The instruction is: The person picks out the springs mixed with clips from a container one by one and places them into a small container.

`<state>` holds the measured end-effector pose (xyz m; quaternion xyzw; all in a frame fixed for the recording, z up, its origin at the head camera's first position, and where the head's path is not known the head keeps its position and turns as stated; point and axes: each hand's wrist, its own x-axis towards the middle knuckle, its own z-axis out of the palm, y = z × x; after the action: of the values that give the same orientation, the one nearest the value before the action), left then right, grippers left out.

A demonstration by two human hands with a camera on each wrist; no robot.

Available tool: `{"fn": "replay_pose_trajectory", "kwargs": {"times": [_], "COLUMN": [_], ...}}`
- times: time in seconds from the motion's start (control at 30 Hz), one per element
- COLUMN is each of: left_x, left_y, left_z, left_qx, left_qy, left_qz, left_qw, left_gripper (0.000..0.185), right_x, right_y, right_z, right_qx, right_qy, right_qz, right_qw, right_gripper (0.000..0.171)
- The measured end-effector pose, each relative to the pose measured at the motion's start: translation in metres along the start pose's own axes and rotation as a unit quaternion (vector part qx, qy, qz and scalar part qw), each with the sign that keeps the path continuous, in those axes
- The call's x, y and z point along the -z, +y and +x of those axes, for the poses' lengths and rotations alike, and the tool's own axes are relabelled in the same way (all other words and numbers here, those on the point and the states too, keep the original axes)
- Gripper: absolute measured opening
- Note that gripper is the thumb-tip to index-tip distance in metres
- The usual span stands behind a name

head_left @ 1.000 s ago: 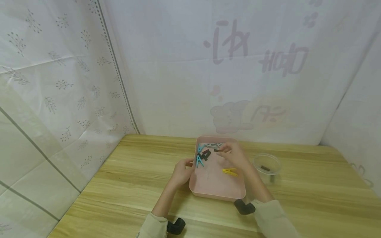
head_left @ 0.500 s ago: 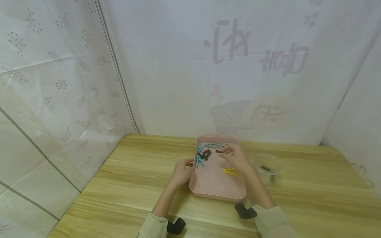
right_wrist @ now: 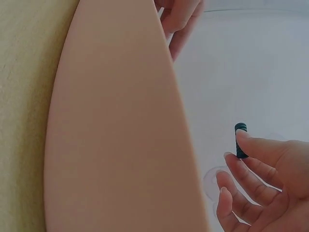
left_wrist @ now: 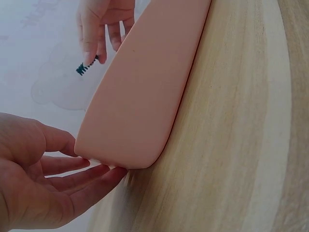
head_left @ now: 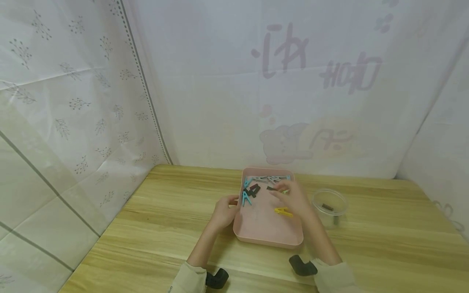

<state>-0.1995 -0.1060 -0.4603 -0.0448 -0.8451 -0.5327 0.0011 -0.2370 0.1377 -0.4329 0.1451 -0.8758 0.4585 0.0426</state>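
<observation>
My right hand (head_left: 296, 200) pinches a small dark spring (head_left: 270, 188) between thumb and fingertips, above the pink tray (head_left: 260, 228). In the right wrist view the spring (right_wrist: 241, 140) stands near upright, dark green and ribbed; its other fingers are loosely bent. My left hand (head_left: 223, 213) is at the tray's left side, its fingertips against the outer wall, as the left wrist view shows. Inside the tray, blue clothespins (head_left: 246, 198) and several small dark pieces (head_left: 254, 190) lie at the left, and a yellow clothespin (head_left: 283, 211) at the right. A green bit (head_left: 285, 191) shows partly behind my right hand.
Pale clothespins (head_left: 261, 179) lie along the tray's back wall. Right of the tray stands a clear round tub (head_left: 342, 212) with a dark spring (head_left: 327, 207) in it. The wooden table (head_left: 165, 211) meets a printed curtain (head_left: 205, 122) behind.
My right hand has shifted slightly right and toward me with the spring, uncovering the pale clothespins and the green bit at the tray's back right. The left hand stays put.
</observation>
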Motion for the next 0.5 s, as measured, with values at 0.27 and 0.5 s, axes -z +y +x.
{"fn": "replay_pose_trajectory", "kwargs": {"times": [0.27, 0.5], "left_x": [0.002, 0.004], "left_y": [0.000, -0.001], "left_z": [-0.003, -0.007], "left_qx": [-0.003, -0.004], "left_qy": [-0.003, -0.005], "left_qz": [0.000, 0.003], "left_qw": [1.0000, 1.0000], "left_gripper": [0.040, 0.039], "right_x": [-0.002, -0.005], "right_y": [-0.002, -0.006], "right_z": [-0.008, -0.016], "right_qx": [-0.012, -0.027], "right_qy": [0.013, 0.022], "right_qz": [-0.007, -0.001], "right_qw": [1.000, 0.999], "right_gripper": [0.020, 0.021]}}
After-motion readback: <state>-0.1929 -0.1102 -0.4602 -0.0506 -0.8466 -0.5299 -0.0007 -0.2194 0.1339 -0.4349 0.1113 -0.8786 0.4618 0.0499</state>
